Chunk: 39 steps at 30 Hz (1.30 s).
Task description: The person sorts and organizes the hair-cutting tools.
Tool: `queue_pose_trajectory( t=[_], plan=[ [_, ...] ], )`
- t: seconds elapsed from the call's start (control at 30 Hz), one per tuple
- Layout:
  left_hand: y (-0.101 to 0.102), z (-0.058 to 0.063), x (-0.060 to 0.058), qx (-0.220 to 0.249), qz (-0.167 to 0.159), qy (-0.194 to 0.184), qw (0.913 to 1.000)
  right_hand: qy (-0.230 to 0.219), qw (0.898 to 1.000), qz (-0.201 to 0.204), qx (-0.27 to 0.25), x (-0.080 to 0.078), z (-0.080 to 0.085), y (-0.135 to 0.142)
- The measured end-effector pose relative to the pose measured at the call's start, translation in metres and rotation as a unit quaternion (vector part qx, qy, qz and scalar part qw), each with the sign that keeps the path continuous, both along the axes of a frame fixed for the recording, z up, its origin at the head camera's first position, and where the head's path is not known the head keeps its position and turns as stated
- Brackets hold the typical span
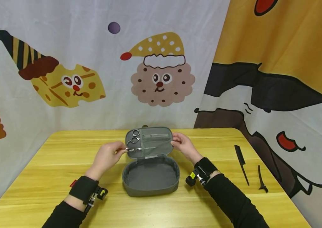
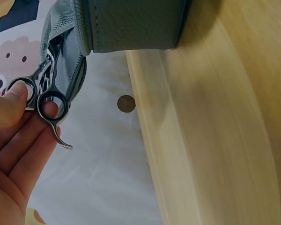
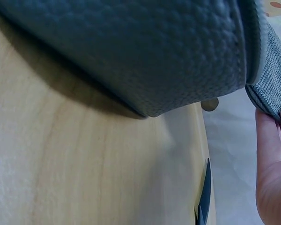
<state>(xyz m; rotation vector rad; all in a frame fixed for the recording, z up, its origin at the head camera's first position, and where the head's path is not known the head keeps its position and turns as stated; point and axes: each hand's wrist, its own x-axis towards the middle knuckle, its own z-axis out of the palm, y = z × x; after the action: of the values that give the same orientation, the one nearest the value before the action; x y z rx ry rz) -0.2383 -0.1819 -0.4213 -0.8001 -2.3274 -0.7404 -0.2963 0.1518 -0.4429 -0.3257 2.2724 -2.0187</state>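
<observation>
A grey zippered case stands unzipped on the table, its lid raised at the back. Across the inside of the lid runs a sheer mesh pocket. At the lid's left edge my left hand pinches a pair of metal scissors by the finger rings, with the blades reaching into the pocket. Above them, another pair of scissors sits in the pocket with its rings sticking out. My right hand grips the lid's right edge between thumb and fingers.
To the right on the wooden table lie a black tail comb and a black hair clip. A printed curtain hangs directly behind the table's far edge.
</observation>
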Motion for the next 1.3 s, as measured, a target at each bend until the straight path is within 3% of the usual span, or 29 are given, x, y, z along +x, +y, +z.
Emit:
queue_pose_trajectory(
  t=[0.43,1.3],
  plan=[
    [0.024,0.003,0.000,0.022,0.039,-0.046,0.9979,0.012,1.000,0.007,0.007,0.001,0.000,-0.002],
    [0.048,0.003,-0.007,0.054,0.142,-0.033,0.9878,0.004,1.000,0.003,0.016,0.000,-0.001,-0.002]
  ],
)
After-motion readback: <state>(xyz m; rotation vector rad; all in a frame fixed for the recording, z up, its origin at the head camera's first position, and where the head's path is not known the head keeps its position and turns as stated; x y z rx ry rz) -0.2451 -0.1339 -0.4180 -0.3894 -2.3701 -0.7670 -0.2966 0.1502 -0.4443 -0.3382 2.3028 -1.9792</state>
